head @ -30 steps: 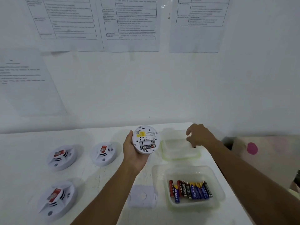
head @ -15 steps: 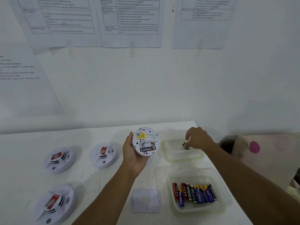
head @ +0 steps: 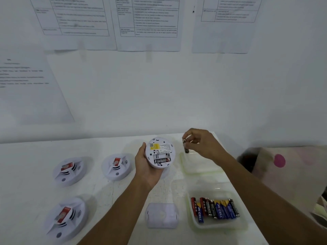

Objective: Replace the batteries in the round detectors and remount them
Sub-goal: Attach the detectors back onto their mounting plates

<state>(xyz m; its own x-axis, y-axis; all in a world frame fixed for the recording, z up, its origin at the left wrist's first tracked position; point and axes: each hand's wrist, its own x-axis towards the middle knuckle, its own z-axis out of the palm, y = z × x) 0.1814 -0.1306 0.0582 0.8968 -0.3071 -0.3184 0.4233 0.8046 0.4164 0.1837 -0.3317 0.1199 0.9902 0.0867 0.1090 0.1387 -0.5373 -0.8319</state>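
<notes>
- My left hand (head: pixel 147 168) cups a round white plastic detector (head: pixel 159 149) above the white table (head: pixel 26 174). The fingers curl round its left rim and underside, and its back is turned up toward the camera.
- In the detector's open bay, a black Eveready battery (head: pixel 161 160) lies in the lower slot, and the slot above it shows white.
- My right hand (head: pixel 203 145) pinches a small dark battery (head: pixel 186 147) between thumb and fingertips. It holds the battery nearly upright, just right of the detector.
- The small dark battery hangs over the back corner of a far clear plastic tray (head: pixel 200 169). I cannot tell whether its lower end touches the tray.
- Nearer me, a near clear plastic tray (head: pixel 221 227) holds a row of red, black and blue batteries (head: pixel 215 207) lying side by side.
- A white rounded plastic cover plate (head: pixel 161 215) lies flat on the table, just left of the near tray and below my left forearm.
- Three other white detectors with red labels rest on the table to my left. They are a far-left detector (head: pixel 70 171), a middle detector (head: pixel 117 167) and a near-left detector (head: pixel 66 218).
- Printed paper sheets (head: pixel 148 18) hang on the white wall behind the table.
</notes>
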